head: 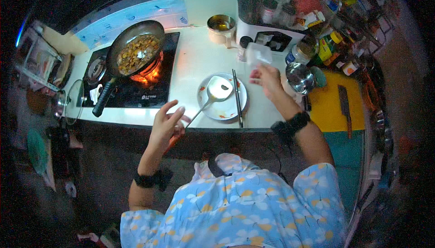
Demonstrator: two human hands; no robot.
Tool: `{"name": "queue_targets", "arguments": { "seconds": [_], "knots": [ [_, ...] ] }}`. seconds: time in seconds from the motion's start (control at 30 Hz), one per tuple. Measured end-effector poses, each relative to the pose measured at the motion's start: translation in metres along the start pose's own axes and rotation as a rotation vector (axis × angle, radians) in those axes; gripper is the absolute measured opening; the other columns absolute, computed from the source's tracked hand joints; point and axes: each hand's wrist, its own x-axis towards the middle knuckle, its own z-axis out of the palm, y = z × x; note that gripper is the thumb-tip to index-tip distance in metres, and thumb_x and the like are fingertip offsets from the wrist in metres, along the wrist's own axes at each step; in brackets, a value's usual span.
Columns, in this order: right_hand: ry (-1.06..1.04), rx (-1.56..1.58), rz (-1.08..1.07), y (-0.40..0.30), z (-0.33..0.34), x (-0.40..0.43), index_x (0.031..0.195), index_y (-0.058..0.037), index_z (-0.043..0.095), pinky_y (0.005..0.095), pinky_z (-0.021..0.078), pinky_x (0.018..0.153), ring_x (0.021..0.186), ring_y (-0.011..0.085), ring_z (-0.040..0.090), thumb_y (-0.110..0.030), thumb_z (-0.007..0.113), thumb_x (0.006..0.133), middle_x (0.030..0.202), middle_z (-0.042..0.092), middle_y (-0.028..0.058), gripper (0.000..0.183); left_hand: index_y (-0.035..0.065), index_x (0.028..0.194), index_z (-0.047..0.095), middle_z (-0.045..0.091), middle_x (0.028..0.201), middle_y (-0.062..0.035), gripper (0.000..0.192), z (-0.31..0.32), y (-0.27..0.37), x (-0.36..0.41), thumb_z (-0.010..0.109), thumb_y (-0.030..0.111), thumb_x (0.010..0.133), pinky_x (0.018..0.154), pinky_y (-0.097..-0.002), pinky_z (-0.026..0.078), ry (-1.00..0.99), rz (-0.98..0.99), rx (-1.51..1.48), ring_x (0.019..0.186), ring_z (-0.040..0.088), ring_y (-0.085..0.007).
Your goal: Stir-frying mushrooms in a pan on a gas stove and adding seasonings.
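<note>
My left hand (168, 122) is at the counter's front edge, thumb and forefinger spread, lower fingers curled around the handle of a metal cooking spatula (219, 88). The spatula's head, with a dark bit on it, rests over a white plate (221, 113) with red-orange decoration. A pair of dark chopsticks (237, 98) lies across the plate's right side. My right hand (270, 81) is right of the plate, fingers bent, at the near edge of a translucent plastic container (260, 53). Whether it grips the container cannot be made out.
At left a frying pan (119, 40) with chopped food and a white patch stands over a glowing burner on the black cooktop (149, 96). A steel cup (221, 32), a spice jar (242, 49), a steel bowl (299, 78) and several bottles stand behind. A cleaver (344, 101) lies on a yellow board (323, 112).
</note>
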Motion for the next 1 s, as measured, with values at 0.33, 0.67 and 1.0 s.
{"name": "queue_targets", "arguments": {
  "seconds": [0.33,0.67,1.0],
  "knots": [
    [0.274,0.176,-0.018,0.021,-0.099,0.179,0.106,0.0061,0.036,0.0445,0.0534,0.065,0.070,0.0314,0.059,-0.005,0.040,0.084,0.086,0.053,0.0196,0.025,0.0003,0.120,0.041,0.056,0.079,-0.0054,0.045,-0.041,-0.057,-0.062,0.059,0.012,0.081,0.052,-0.0207,0.044,0.406,0.357,0.577,0.063,0.053,-0.0078],
    [0.234,0.128,-0.075,0.020,-0.104,0.212,0.107,0.0057,0.039,0.0394,0.0514,0.062,0.072,0.0286,0.059,-0.008,0.044,0.084,0.084,0.056,0.0179,0.028,-0.0014,0.107,0.051,0.056,0.092,-0.0120,0.040,-0.036,-0.091,-0.098,0.066,0.017,0.075,0.073,-0.0294,0.044,0.517,0.168,0.932,0.084,0.054,-0.0193],
    [0.053,0.011,-0.192,0.071,-0.170,0.315,0.102,0.0003,0.046,0.0299,0.0428,0.073,0.088,0.0180,0.052,-0.023,0.044,0.084,0.083,0.055,0.0090,0.029,-0.0011,0.101,0.056,0.059,0.076,-0.0072,0.032,-0.027,-0.095,-0.085,0.062,0.021,0.079,0.060,-0.0252,0.045,0.449,-0.090,0.774,0.065,0.056,-0.0133]
  ]
}}
